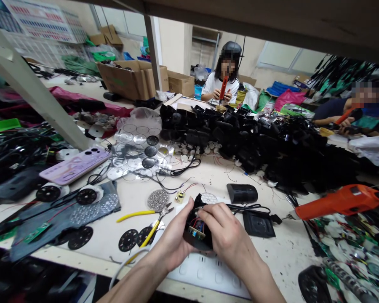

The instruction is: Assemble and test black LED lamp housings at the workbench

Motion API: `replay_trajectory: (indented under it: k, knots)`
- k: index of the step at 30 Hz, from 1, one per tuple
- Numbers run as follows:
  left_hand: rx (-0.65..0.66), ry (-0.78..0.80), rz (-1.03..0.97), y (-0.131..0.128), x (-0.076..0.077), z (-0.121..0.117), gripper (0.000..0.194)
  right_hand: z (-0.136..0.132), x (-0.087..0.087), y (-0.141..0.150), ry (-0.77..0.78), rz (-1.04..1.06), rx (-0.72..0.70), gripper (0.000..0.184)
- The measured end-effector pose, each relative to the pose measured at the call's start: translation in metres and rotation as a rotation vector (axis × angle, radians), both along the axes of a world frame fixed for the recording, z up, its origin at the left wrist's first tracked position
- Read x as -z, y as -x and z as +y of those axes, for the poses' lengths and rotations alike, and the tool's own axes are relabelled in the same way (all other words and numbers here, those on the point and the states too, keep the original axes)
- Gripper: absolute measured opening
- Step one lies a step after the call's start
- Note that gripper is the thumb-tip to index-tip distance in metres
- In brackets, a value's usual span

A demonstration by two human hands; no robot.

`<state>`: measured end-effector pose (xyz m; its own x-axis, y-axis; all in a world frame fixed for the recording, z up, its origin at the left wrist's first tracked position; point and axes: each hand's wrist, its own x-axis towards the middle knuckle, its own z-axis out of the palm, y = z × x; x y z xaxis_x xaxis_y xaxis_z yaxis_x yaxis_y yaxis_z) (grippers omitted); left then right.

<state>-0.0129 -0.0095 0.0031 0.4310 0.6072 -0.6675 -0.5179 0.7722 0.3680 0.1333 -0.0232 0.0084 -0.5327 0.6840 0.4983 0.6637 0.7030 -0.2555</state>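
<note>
Between my two hands is a black plastic housing (198, 243), its open side facing up. Inside it show a small circuit board (196, 232) and thin red and blue wires. My left hand (177, 235) grips the housing from its left side and below. The fingers of my right hand (225, 229) are bent over its right side and reach into the opening; whether they pinch a small part in there is hidden. Yellow-handled cutting pliers (154, 227) lie left of my left hand. A black curved cover (241, 193) and a black square plate (259, 224) lie to the right.
An orange electric screwdriver (337, 203) is at right, above loose parts. Black housings (208, 130) are heaped behind. A dish of screws (158, 199), a purple phone (76, 165) and a white power strip (208, 273) share the table. Two people sit across, each with an orange screwdriver.
</note>
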Motion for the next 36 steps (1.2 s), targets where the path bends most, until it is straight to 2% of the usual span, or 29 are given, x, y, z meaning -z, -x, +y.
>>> replay_trajectory:
  k: [6,11,14,20,25,27,30,33,36]
  knots:
    - [0.018,0.021,0.018,-0.004,-0.002,-0.003,0.048,0.001,-0.001,0.004,-0.006,0.063,0.022,0.030]
    - [-0.042,0.062,-0.010,-0.003,-0.004,-0.002,0.040,0.002,-0.002,0.003,-0.059,0.061,-0.019,0.030]
    - [-0.031,0.079,-0.030,-0.002,-0.006,-0.001,0.040,0.002,0.000,0.001,-0.075,0.074,-0.024,0.031]
    - [0.022,0.079,-0.016,-0.002,-0.008,-0.001,0.045,0.000,0.005,-0.003,0.032,0.221,-0.034,0.033]
    - [0.053,0.079,0.041,-0.005,-0.009,-0.002,0.049,0.002,0.011,-0.002,0.048,0.213,-0.021,0.035]
    - [0.044,0.083,0.062,-0.008,-0.007,-0.002,0.046,0.002,0.013,-0.001,0.070,0.206,-0.007,0.034]
    - [-0.033,0.051,0.060,-0.010,-0.004,-0.002,0.031,0.001,0.010,-0.002,0.119,0.234,0.019,0.029]
    - [-0.115,-0.025,0.050,-0.008,-0.002,0.001,0.017,0.001,0.002,-0.008,0.179,0.326,0.017,0.028]
    - [-0.123,-0.068,0.012,-0.003,-0.006,0.004,0.014,0.001,-0.004,-0.017,0.177,0.431,0.063,0.025]
